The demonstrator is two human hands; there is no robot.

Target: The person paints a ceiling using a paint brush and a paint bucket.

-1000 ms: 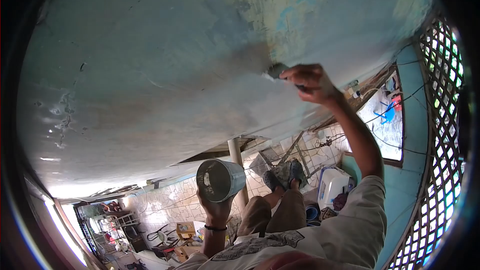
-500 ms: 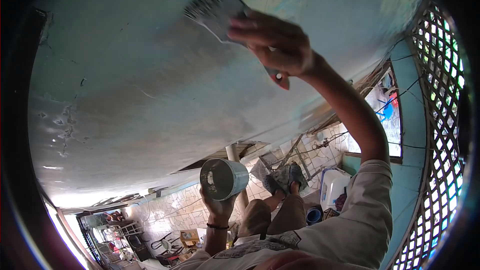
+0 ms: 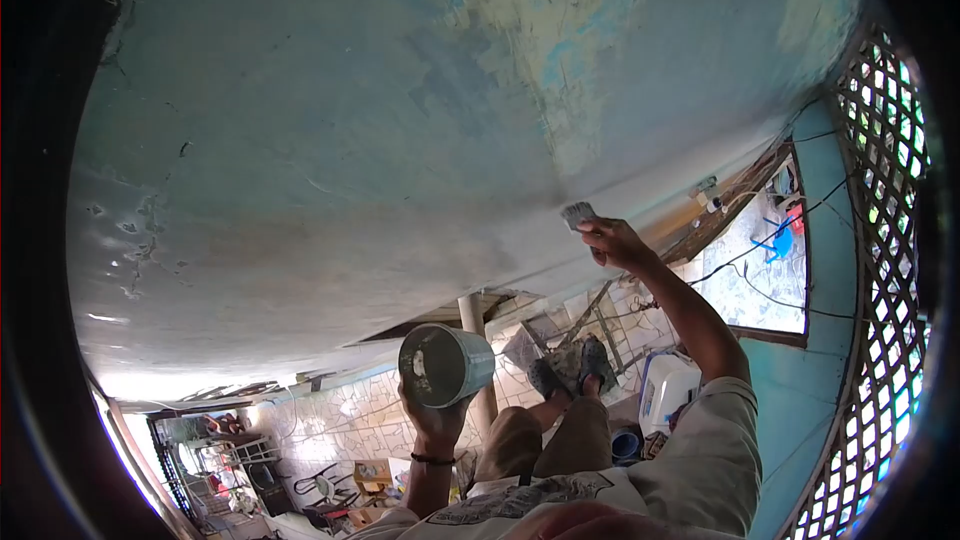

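Note:
My right hand (image 3: 618,242) is closed around a paintbrush (image 3: 578,215), its grey bristles right at the painted wall (image 3: 330,180). Below and to the left, my left hand (image 3: 437,418) grips a paint bucket (image 3: 470,365) from underneath, fingers wrapped at its side. The bucket's open mouth faces up and left, with streaked grey paint on its inner wall. The wall is pale blue-green, and a rough yellowish and bright-blue patch (image 3: 575,50) shows above the brush. A darker grey-blue smear lies left of that patch.
Far below is a tiled floor (image 3: 345,420), with my feet on a small platform (image 3: 567,365). A white container (image 3: 668,388) and a blue bucket (image 3: 627,443) stand by my right side. Lattice (image 3: 885,240) borders the right; cables cross a window opening (image 3: 760,250). Clutter (image 3: 235,470) fills the lower left.
My right hand has swung down and right with the paintbrush, from high on the wall to its lower part. The bucket in my left hand has stayed nearly in place.

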